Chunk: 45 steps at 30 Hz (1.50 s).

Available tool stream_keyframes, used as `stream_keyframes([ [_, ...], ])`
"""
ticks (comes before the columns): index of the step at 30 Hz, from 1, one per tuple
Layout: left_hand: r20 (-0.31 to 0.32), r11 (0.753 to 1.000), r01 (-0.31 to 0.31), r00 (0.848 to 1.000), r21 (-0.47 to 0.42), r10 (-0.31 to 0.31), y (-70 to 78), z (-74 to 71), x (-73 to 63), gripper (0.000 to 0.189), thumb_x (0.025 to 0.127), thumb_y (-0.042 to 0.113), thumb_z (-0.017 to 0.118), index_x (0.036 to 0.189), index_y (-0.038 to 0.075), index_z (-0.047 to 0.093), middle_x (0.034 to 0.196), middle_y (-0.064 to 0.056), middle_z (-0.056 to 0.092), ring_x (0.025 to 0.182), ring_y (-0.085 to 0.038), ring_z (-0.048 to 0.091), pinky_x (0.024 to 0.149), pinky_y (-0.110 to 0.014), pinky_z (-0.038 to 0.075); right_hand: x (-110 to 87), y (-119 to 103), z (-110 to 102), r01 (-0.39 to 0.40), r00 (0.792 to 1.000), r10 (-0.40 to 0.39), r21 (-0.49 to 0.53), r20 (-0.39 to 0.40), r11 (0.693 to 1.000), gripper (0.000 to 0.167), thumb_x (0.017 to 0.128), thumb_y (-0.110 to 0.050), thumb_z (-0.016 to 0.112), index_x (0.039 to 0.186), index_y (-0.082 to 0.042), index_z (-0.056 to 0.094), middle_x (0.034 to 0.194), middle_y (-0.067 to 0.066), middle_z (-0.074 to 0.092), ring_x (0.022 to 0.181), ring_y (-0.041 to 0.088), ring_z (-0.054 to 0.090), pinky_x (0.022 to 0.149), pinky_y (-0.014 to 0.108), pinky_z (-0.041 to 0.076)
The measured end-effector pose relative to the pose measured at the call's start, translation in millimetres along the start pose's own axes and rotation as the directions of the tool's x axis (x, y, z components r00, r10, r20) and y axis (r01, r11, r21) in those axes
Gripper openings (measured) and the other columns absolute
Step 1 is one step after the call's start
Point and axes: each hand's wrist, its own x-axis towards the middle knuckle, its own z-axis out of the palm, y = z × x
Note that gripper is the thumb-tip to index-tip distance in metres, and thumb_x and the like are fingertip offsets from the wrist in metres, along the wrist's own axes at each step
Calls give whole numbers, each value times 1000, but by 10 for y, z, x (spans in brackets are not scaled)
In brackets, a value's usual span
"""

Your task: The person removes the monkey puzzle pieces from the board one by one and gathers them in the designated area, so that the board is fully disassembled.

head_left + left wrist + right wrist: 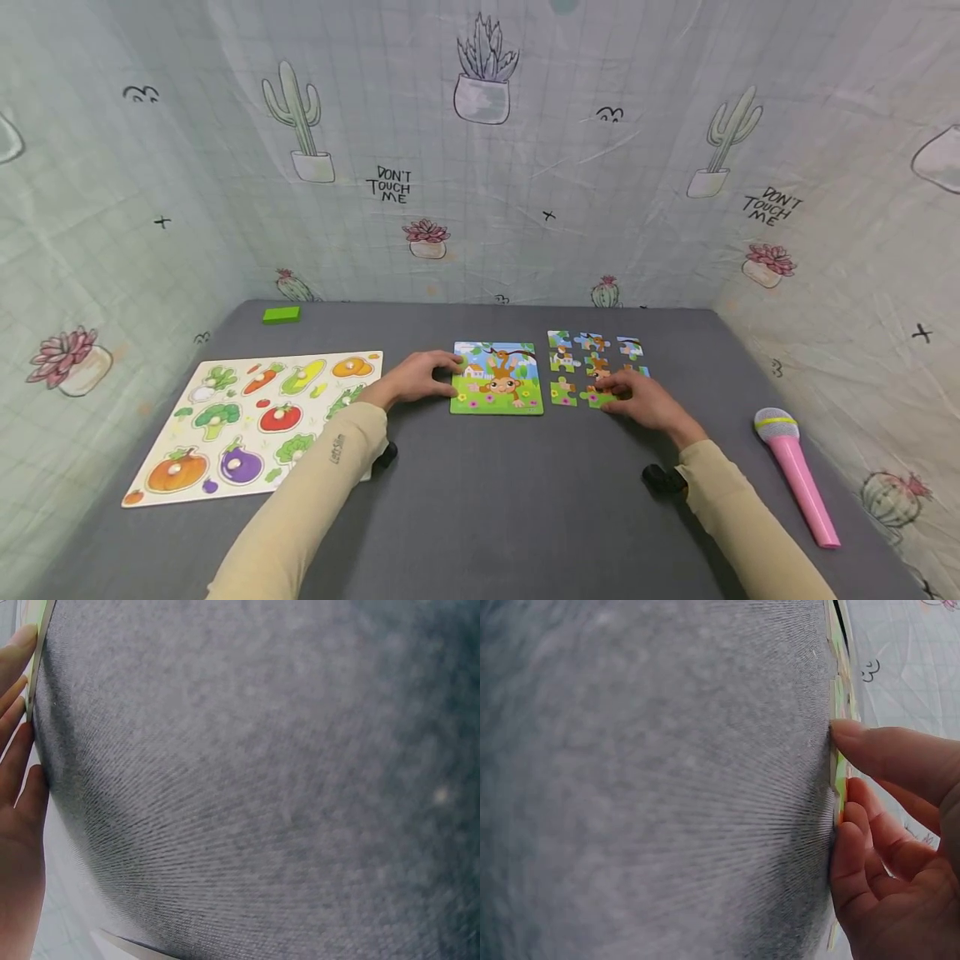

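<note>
A square monkey picture puzzle (pixel 497 379) lies flat at the middle of the table in the head view. My left hand (pixel 420 377) is at its left edge, thumb and fairly straight fingers touching it. The left wrist view shows this hand (pixel 19 817) along the puzzle's thin edge. To the right lie loose jigsaw pieces (pixel 562 361) in rough rows with gaps between them. Over their near right part, my right hand (pixel 643 402) pinches a green puzzle piece (pixel 597 400), with curled fingers (pixel 849 855) close to the table. Some pieces are hidden beneath it.
A wooden vegetable peg puzzle board (pixel 168 433) lies at the left, partly under my left forearm. A green block (pixel 281 315) sits at the back left. On the right is a pink toy microphone (pixel 804 479). Patterned cloth (pixel 480 200) hangs behind the grey table (pixel 495 500).
</note>
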Motion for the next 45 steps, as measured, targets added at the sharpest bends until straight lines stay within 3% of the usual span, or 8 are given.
stream_keyframes([
  [8, -5, 1000, -21, 1000, -9, 21, 1, 50, 6, 41, 89, 26, 73, 125, 7, 67, 145, -9, 50, 137, -31, 41, 113, -48, 32, 19, -124, 24, -14, 999, 14, -1, -31, 1000, 35, 93, -15, 68, 123, 2, 65, 117, 18, 61, 98, 30, 63, 80, 47, 53],
  [16, -29, 1000, -14, 999, -17, 14, -11, 44, -18, 40, 89, 24, 73, 125, 7, 67, 144, -9, 51, 137, -31, 41, 113, -48, 33, 201, -510, 260, 28, 999, -26, 98, -23, 995, 35, 95, -16, 65, 126, 1, 63, 112, 17, 63, 87, 26, 63, 68, 37, 51],
  [23, -35, 1000, -12, 999, -11, 11, 3, 36, -1, 41, 90, 25, 72, 125, 7, 66, 145, -8, 50, 137, -31, 41, 113, -48, 33, 321, -745, 476, 67, 998, -69, 157, 9, 985, 36, 96, -16, 63, 128, -1, 61, 123, 18, 60, 98, 27, 63, 72, 37, 52],
  [34, -39, 1000, -10, 999, -20, 9, 25, 67, -46, 40, 89, 26, 73, 124, 8, 67, 145, -7, 51, 137, -30, 41, 113, -48, 33, 430, -737, 662, 91, 996, -91, 115, -3, 989, 37, 91, -10, 68, 125, 3, 63, 112, 16, 63, 87, 21, 60, 65, 34, 49],
  [45, -43, 1000, -13, 999, -25, 12, 7, 56, -46, 39, 89, 26, 73, 124, 9, 67, 144, -7, 51, 136, -30, 42, 113, -48, 34, 432, -810, 673, 85, 995, -88, 62, 46, 994, 35, 90, -13, 71, 123, -4, 67, 115, 11, 63, 95, 24, 60, 75, 39, 50],
])
